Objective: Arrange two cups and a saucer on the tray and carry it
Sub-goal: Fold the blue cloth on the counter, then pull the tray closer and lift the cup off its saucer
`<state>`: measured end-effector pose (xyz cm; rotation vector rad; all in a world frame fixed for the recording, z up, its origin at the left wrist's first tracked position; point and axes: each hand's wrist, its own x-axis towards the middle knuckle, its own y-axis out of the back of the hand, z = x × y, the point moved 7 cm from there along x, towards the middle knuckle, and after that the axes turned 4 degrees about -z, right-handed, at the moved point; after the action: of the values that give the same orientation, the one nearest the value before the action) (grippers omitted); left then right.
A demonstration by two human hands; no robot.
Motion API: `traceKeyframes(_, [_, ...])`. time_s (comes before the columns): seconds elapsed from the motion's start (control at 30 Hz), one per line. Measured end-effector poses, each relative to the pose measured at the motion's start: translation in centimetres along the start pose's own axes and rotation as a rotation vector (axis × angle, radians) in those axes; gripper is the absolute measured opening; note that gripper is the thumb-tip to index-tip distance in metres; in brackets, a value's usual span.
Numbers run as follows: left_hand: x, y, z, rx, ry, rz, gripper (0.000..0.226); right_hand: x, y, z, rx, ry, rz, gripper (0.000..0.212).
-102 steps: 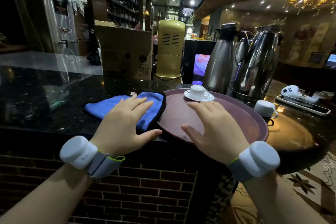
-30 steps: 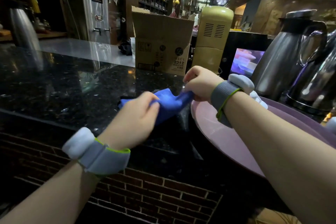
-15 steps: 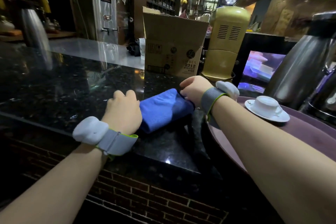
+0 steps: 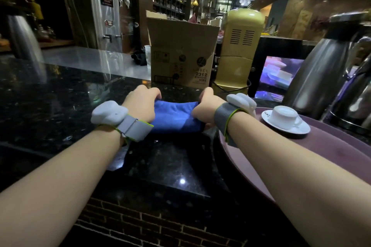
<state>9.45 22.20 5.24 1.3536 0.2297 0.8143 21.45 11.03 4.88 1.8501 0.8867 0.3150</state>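
A folded blue cloth (image 4: 175,116) lies on the black granite counter (image 4: 60,96). My left hand (image 4: 141,104) grips its left end and my right hand (image 4: 204,107) grips its right end. To the right sits the round purple tray (image 4: 331,148), partly under my right forearm. On the tray stands a white saucer (image 4: 286,126) with one white cup (image 4: 285,115) upside down on it. The second cup is out of view.
Behind the cloth stand a cardboard box (image 4: 180,52) and a gold appliance (image 4: 241,50). Steel thermos jugs (image 4: 321,70) crowd the far right behind the tray, next to a lit screen (image 4: 279,75). A brick front runs below the counter edge.
The cloth went from lifted between both hands to folded flat on the counter. Both hands now pinch its far ends, left hand moved further back. The view shifted right, showing the cup and saucer.
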Motion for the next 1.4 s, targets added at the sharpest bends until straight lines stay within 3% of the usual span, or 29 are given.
traceKeyframes(0.17, [0.5, -3.5, 1.6, 0.35, -0.087, -0.189, 0.032, -0.6, -1.5, 0.1, -0.145, 0.064, -0.018, 0.051])
traceKeyframes(0.27, [0.2, -4.4, 1.7, 0.545, -0.118, -0.235, 0.035, -0.7, -2.2, -0.3, -0.22, 0.054, -0.062, 0.054])
traceKeyframes(0.37, [0.1, -4.1, 1.9, 0.569, -0.104, -0.233, 0.034, -1.1, -1.9, -0.3, -0.268, 0.081, -0.065, 0.054])
traceKeyframes(0.43, [0.2, -2.9, 2.8, 0.496, -0.089, -0.162, 0.035, -1.8, -0.7, 0.2, -0.229, 0.12, 0.009, 0.049])
traceKeyframes(0.53, [0.0, -0.6, 6.9, 0.191, -0.252, -0.024, 0.04, -3.6, 2.4, 1.5, -0.092, 0.178, 0.217, 0.04])
traceKeyframes(0.67, [-1.5, -0.3, 15.4, -0.505, -0.39, -0.255, 0.039, -6.4, 7.6, 5.6, -0.057, 0.207, 0.372, 0.026])
traceKeyframes(0.73, [-1.5, -1.4, 18.9, -0.601, -0.387, -0.346, 0.043, -7.1, 9.9, 8.9, -0.042, 0.159, 0.426, 0.023])
traceKeyframes(0.9, [-0.1, -5.5, 22.8, -0.809, -0.106, -0.504, 0.042, -7.0, 13.1, 17.6, -0.067, -0.057, 0.452, 0.023])
traceKeyframes(1.03, [1.0, -8.6, 23.7, -0.95, 0.171, -0.578, 0.026, -5.4, 13.3, 22.8, -0.113, -0.227, 0.342, 0.022])
traceKeyframes(1.1, [1.6, -9.1, 24.3, -0.971, 0.256, -0.553, 0.013, -4.5, 13.3, 24.4, -0.12, -0.241, 0.273, 0.011])
traceKeyframes(1.2, [2.2, -10.3, 25.0, -0.966, 0.35, -0.534, 0.006, -3.1, 12.7, 25.9, -0.154, -0.245, 0.147, 0.031])
traceKeyframes(1.3, [2.4, -11.2, 24.9, -0.984, 0.425, -0.539, 0.008, -2.0, 12.0, 25.8, -0.326, -0.197, 0.087, 0.023])
traceKeyframes(1.4, [2.6, -11.6, 25.1, -1.002, 0.466, -0.497, 0.019, -0.8, 11.0, 25.3, -0.513, -0.124, 0.008, 0.046])
